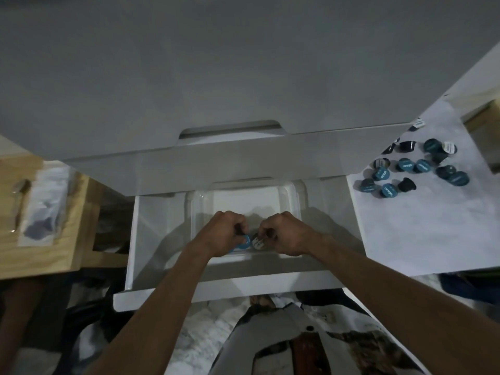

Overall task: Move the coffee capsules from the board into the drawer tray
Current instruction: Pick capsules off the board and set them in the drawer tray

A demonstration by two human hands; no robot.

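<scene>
Both my hands are down inside the clear plastic tray (293,196) that sits in the open white drawer (151,234). My left hand (221,234) is closed on a blue-lidded capsule (243,243) at the tray's near edge. My right hand (286,234) is closed on a white-lidded capsule (258,242) right beside it. The two capsules nearly touch. Several more capsules (405,169), blue-lidded and dark, lie scattered on the white board (422,228) to the right of the drawer.
A white cabinet front with a handle cutout (230,129) rises behind the drawer. A wooden stand (48,212) with a plastic bag on it is at the left. A wooden box (484,125) sits at the board's far right. My legs are below the drawer front.
</scene>
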